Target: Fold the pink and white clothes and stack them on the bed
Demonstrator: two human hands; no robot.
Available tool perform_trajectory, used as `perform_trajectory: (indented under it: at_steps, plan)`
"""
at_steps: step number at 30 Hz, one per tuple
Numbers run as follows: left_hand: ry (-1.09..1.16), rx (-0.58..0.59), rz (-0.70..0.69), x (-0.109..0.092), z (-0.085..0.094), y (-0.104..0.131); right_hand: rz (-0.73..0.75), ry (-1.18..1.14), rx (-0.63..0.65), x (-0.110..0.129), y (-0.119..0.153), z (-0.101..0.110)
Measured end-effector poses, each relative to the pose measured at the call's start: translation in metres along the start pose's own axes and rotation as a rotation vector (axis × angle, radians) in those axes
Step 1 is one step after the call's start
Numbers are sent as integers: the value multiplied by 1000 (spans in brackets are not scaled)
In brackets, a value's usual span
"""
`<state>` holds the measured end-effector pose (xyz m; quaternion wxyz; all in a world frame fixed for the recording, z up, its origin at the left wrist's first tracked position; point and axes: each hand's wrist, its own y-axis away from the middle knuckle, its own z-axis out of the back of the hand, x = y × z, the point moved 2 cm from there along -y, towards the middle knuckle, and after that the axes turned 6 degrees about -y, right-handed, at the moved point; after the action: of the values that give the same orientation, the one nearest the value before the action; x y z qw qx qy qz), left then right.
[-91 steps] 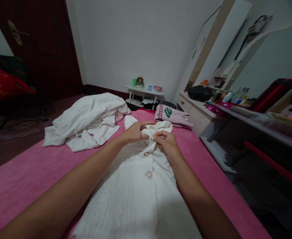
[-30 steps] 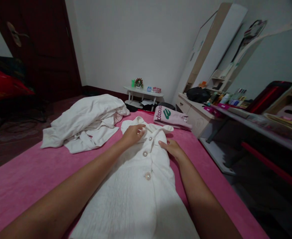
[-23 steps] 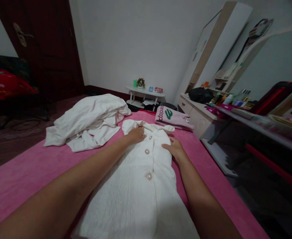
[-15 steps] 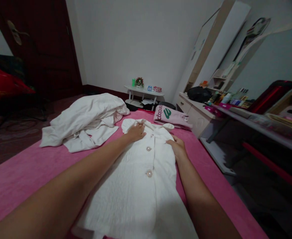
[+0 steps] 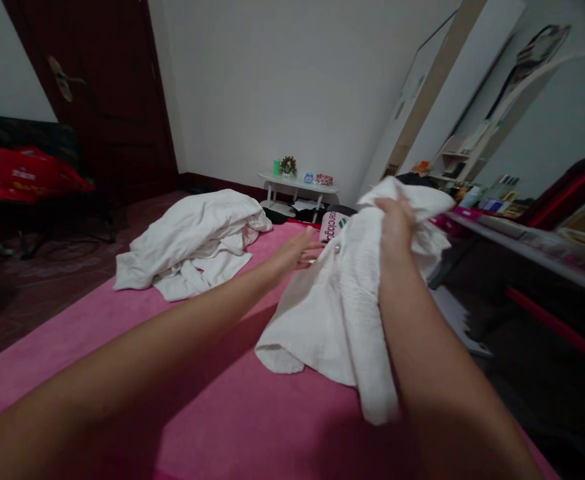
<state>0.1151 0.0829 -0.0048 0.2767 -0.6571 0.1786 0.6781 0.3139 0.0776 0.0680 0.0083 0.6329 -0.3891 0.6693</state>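
Note:
A white button-front shirt (image 5: pixel 322 320) hangs from my right hand (image 5: pixel 395 223), which is closed around its upper part and lifts it off the pink bed cover (image 5: pixel 232 400). Its lower hem drapes toward the cover, and one pearly button shows near the top. My left hand (image 5: pixel 300 252) is just left of the shirt, fingers spread, apparently holding nothing. A heap of white cloth (image 5: pixel 197 240) lies on the bed to the left. Behind the shirt, a pink folded garment with lettering (image 5: pixel 330 225) is partly hidden.
A small white table (image 5: pixel 297 183) with a plant and trinkets stands by the far wall. At the right is a dressing table (image 5: pixel 522 240) crowded with bottles. A red bag (image 5: pixel 35 175) rests on a chair at the left, near a dark door (image 5: pixel 97 87).
The shirt lay flat under both hands and is now raised and swung to the right by my right hand. My left hand has come off it. The view has shifted slightly left.

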Motion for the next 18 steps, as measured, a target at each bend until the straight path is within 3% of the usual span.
perform_trajectory:
  at_steps: [1,2,3,4,6,9,11,14,16,18]
  plan:
    - [14,-87,25,1,6,4,-61,-33,63,5,5,-27]
    - [10,-178,47,3,14,9,-167,-57,210,7,12,-53]
    - [-8,-262,65,7,23,14,-288,-63,332,7,21,-73]
    - [-39,-339,82,13,34,19,-318,-42,427,6,31,-87]
    - [-117,-491,112,27,56,32,-283,53,557,-1,48,-92]
    - [-305,-616,61,45,82,55,-90,259,572,-19,70,-60]
    - [-461,-532,-65,48,87,72,-94,361,533,-34,83,-26]
    - [-719,-248,-220,42,74,97,-355,375,540,-52,102,23]
    - [-890,-46,-257,36,57,113,-526,292,636,-55,115,44]
    - [-1031,123,-255,34,39,124,-630,218,819,-53,129,53]
